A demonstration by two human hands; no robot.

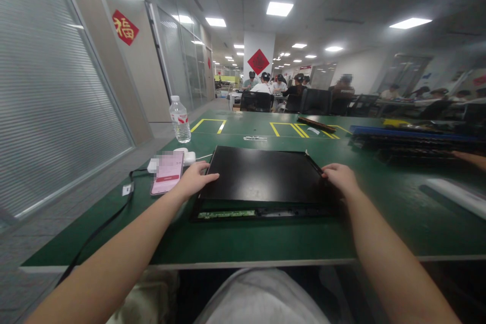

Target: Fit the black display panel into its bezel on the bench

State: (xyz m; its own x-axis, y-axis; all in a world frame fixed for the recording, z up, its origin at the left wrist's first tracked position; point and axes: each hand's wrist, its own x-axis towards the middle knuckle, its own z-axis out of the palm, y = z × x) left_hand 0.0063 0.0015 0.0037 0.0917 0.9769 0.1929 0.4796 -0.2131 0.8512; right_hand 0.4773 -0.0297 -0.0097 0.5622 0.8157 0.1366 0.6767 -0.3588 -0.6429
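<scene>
Lying long axis sideways: black panel (261,174); left hand (196,180) gripping edge, right hand (340,179) strip (314,164).

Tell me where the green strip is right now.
In the head view, the green strip lies left of centre, along the near edge of the black panel, nearer the left hand than the right hand.

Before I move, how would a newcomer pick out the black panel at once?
Start at the big green table, at the side nearest the camera. There, between the left hand and the right hand, sits the panel. It is a broad, plain black sheet, unlike the narrow green strip on its near side.
</scene>
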